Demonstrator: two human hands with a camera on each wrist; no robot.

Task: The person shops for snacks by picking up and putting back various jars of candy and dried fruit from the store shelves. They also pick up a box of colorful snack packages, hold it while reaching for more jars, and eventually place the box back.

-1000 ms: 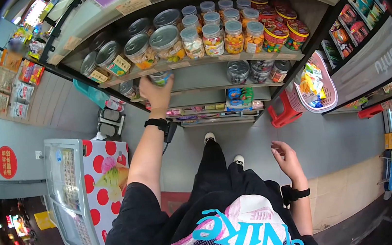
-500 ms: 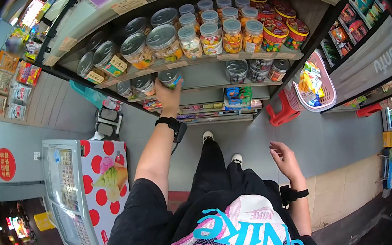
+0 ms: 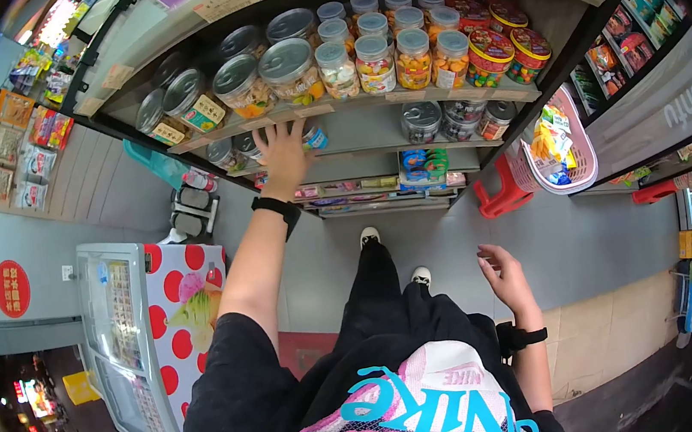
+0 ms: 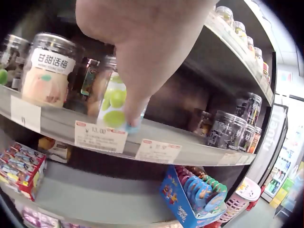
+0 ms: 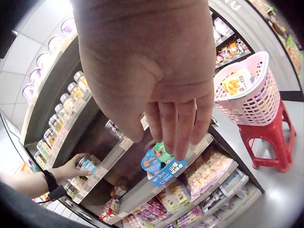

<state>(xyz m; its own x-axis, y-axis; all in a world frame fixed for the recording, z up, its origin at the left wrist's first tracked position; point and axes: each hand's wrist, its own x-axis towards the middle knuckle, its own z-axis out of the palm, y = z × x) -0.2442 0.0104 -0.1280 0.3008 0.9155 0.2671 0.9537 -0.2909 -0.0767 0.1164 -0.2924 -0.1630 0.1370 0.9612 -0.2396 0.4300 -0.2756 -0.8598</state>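
Observation:
My left hand (image 3: 286,161) reaches to the second shelf, its fingers spread and straight in front of the jars. Close beside it stands a clear snack jar (image 3: 315,137) with a metal lid and a blue-edged label, partly hidden by the hand. In the left wrist view the label of this jar (image 4: 114,102) shows green fruit, and the thumb overlaps its right side. To its left is a jar with a peach-coloured label (image 4: 47,71). My right hand (image 3: 505,278) hangs at my side with loosely bent fingers, holding nothing.
Larger lidded jars (image 3: 289,72) and smaller candy jars (image 3: 375,65) fill the shelf above. Dark-labelled jars (image 3: 421,122) stand further right. A pink basket (image 3: 584,169) rests on a red stool (image 3: 500,193). A freezer (image 3: 126,355) stands at left.
The left hand held the green-fruit jar and shifted it a little to the right on the shelf. Its fingers have since straightened and spread off the jar. The right hand stays put.

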